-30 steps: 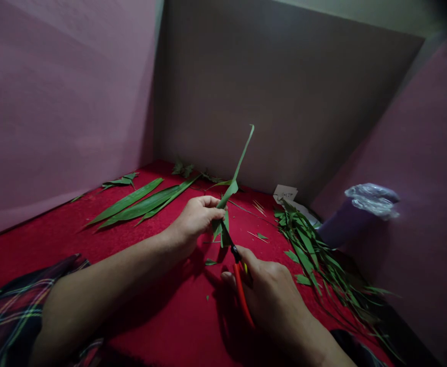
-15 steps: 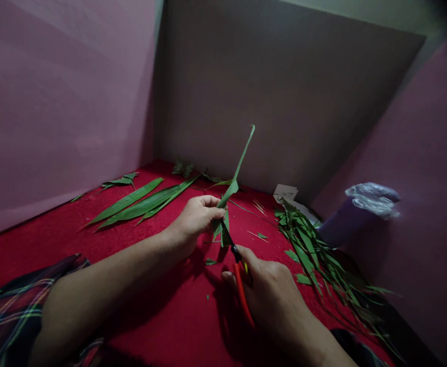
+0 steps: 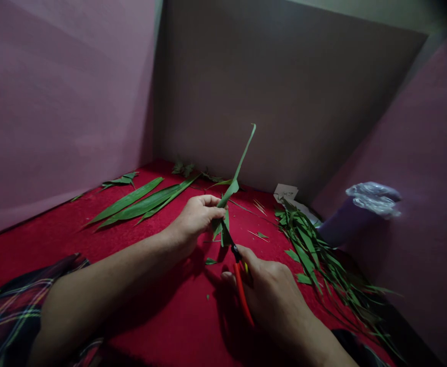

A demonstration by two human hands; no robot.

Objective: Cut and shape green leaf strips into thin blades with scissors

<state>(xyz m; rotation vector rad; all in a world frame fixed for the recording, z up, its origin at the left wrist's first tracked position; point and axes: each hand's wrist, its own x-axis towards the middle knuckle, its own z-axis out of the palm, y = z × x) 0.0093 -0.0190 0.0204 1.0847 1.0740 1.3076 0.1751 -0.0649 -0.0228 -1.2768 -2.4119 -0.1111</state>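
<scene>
My left hand [image 3: 197, 219] pinches a folded green leaf [image 3: 230, 191] between thumb and fingers. The leaf's narrow end points up and away, its tip bent over, and cut lower parts hang beneath my fingers. Wrapped round the red handle of a pair of scissors [image 3: 241, 290], my right hand [image 3: 274, 285] holds them with the blades pointing up at the leaf's lower part. The blade tips lie against the leaf near my left fingertips; whether they are closed on it I cannot make out. A small leaf scrap [image 3: 210, 261] lies on the red cloth below.
Long leaves [image 3: 139, 203] lie on the red cloth [image 3: 162, 316] at the left. Thin wooden sticks [image 3: 259, 206] and white paper [image 3: 285, 192] are farther back. A heap of leafy stems [image 3: 315, 250] lies at the right, beside a purple container [image 3: 345, 224] topped with clear plastic. Walls stand around.
Almost nothing differs. Both hands, the leaf and the scissors keep the same position, with only a very slight shift of the view.
</scene>
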